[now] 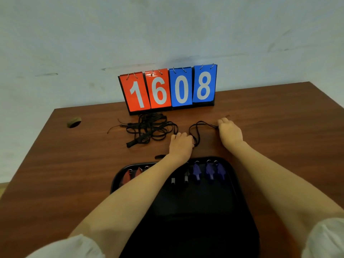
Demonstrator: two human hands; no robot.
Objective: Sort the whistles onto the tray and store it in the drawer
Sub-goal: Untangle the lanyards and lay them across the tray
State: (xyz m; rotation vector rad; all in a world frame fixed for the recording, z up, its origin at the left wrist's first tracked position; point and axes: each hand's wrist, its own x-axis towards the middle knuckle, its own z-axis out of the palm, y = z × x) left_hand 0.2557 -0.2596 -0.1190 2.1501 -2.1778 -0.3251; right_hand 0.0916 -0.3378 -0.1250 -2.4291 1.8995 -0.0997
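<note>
A black tray (240, 185) lies on the wooden table in front of me. Along its far edge sit red whistles (127, 176) at the left, black whistles (186, 177) in the middle and three purple whistles (209, 171) at the right. Beyond the tray a single black lanyard cord (195, 127) loops between my hands. My left hand (181, 145) is closed on the near end of this cord. My right hand (229, 132) pinches its far right end. My left forearm hides part of the tray's row.
A tangled pile of black lanyards (150, 130) lies left of my hands. Behind it stands a flip scoreboard (168, 89) reading 1608 against the wall. A round cable hole (74, 122) is in the table at far left. A small dark piece (160, 156) lies by the tray's far edge.
</note>
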